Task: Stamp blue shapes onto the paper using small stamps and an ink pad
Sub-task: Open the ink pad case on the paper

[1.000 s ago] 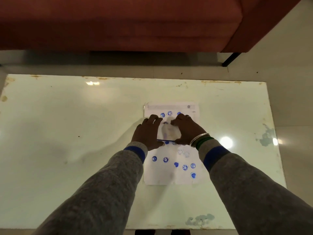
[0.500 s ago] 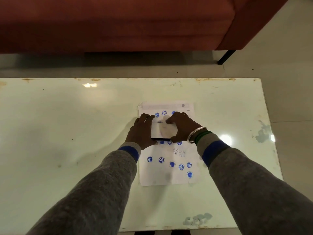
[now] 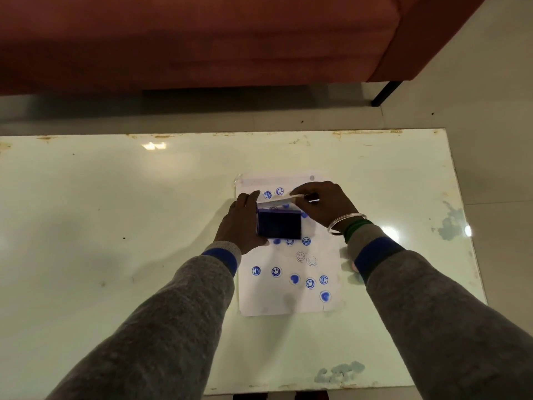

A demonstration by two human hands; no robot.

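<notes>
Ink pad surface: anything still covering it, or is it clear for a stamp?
Nothing visible covers it. The lid is lifted off the far side, pinched by the right hand; the left hand grips the ink pad at its left edge. The dark ink face is fully exposed. No stamp is in view.

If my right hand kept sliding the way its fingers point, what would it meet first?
Probably the left hand. The right hand points left, holding the lid above the open ink pad; depth is unclear.
</notes>
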